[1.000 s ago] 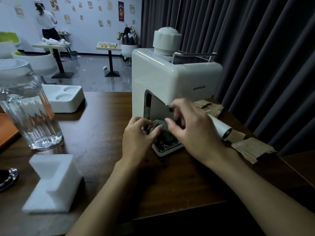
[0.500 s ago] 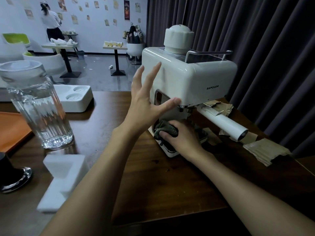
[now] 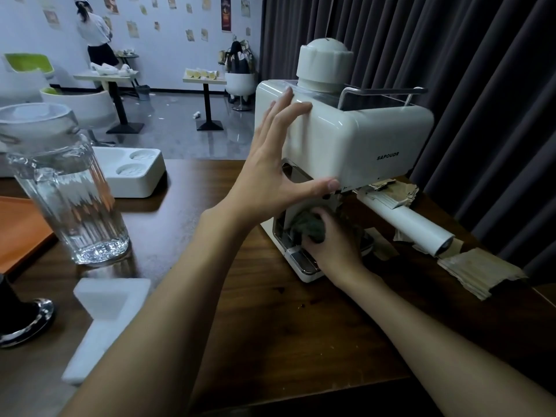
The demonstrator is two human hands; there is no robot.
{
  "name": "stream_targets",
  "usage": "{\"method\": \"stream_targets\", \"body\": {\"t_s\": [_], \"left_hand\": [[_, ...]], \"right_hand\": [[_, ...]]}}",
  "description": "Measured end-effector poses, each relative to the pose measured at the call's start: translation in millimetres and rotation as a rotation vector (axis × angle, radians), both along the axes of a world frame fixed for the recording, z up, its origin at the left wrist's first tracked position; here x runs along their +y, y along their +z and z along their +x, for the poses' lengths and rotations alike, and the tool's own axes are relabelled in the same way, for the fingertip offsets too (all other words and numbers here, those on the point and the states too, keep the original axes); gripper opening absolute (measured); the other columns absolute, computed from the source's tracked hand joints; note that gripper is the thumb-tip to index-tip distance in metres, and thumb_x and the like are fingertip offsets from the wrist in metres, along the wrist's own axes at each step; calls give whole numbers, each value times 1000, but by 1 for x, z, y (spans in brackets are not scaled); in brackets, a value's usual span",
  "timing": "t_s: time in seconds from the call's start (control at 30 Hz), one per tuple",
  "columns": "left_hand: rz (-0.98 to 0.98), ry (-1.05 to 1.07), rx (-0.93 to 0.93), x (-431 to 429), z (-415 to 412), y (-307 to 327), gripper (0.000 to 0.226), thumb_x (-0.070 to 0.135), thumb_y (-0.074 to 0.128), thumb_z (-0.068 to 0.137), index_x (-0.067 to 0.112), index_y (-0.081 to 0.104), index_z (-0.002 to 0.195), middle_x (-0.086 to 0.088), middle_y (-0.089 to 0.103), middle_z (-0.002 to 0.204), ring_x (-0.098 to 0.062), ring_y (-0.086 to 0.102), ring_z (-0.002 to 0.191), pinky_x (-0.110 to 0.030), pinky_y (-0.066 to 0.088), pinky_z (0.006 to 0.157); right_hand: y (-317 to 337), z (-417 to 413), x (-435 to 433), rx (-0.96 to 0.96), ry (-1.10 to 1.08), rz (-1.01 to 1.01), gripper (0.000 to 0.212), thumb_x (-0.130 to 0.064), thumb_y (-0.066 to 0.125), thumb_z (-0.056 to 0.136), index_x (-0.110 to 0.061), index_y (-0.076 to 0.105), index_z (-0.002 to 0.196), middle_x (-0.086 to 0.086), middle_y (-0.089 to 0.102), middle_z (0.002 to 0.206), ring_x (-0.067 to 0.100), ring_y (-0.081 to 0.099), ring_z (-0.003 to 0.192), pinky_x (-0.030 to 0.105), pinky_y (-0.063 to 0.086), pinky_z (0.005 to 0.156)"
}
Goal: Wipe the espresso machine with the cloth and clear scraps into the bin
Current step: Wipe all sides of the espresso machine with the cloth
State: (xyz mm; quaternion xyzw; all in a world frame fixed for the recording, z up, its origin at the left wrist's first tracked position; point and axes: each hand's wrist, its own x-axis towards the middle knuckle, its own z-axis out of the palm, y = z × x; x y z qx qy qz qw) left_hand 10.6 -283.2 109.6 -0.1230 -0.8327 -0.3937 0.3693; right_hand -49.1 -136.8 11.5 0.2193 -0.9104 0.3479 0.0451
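Head camera: the espresso machine (image 3: 355, 139) stands far right on the table (image 3: 270, 320), the left hand (image 3: 267, 173) spread flat against its left face, fingers (image 3: 296, 111) straight. The right hand (image 3: 334, 248) curls round the cloth (image 3: 310, 227), bunched low in the recess above the drip tray (image 3: 304, 263). Soft and limp, the cloth should wad easily in a fist; the glossy machine looks heavy yet slippery, best braced at its top corner.

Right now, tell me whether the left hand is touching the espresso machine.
Touching. The head view shows the left hand spread flat against the espresso machine, fingertips on its top edge, thumb along its lower front edge.
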Motion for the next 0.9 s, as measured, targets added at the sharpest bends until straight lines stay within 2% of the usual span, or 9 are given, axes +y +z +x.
{"method": "stream_targets", "body": {"t_s": [0.1,0.23,0.37,0.43,0.53,0.6,0.67,0.77,0.9], "left_hand": [[-40,11,-5,-2,0,1,94,54,82,71,37,26,146,0,12,164,-16,10,152,-53,21,121],[-81,33,-45,-3,1,4,101,59,79,72,35,24,153,4,6,164,-15,4,151,-55,19,121],[-54,21,-56,-1,2,4,101,59,79,70,36,26,153,6,5,163,-14,3,151,-54,19,121],[-55,20,-62,-1,2,3,102,59,80,70,35,26,153,6,5,163,-14,2,151,-55,18,121],[-56,13,-65,-1,2,4,102,59,79,71,35,25,154,5,4,164,-16,1,151,-57,18,120],[-52,9,-62,-1,1,3,101,58,80,71,34,25,154,5,4,164,-15,1,151,-57,18,120],[-50,8,-55,-1,1,2,101,57,80,72,34,26,154,5,4,164,-15,1,151,-57,19,120],[-49,8,-55,-1,1,1,100,57,80,72,36,25,153,6,3,164,-15,0,152,-57,18,120],[-51,4,-53,-2,1,1,100,57,79,72,35,25,153,5,3,164,-15,-1,152,-57,17,121]], "right_hand": [[-3,3,-1,67,90,24,40,-25,71,84,-25,59,122,0,55,129,22,47,123,43,39,105],[0,-13,6,10,-61,8,40,-29,68,85,-23,60,123,6,62,125,28,53,119,49,42,101],[-2,-4,-3,-43,2,21,46,-59,59,74,-36,58,114,-2,62,122,26,52,120,51,40,103],[1,2,-4,-96,34,0,50,-69,54,75,-37,59,113,-6,62,121,22,51,122,50,36,107],[4,0,2,-21,7,-17,38,-51,62,88,-22,65,113,-2,64,117,20,54,117,33,38,96],[6,4,-2,-45,33,-66,29,-35,69,88,-17,66,110,0,63,114,19,56,112,28,41,88],[5,12,-11,-15,76,-50,29,-32,72,85,-18,66,110,0,62,115,19,55,111,31,44,92],[0,18,-20,126,61,107,33,-42,65,87,-29,63,118,-3,57,123,20,47,118,39,34,102],[-1,20,-12,142,94,162,30,-40,65,86,-31,64,115,-6,54,120,18,44,117,38,30,101]]}}
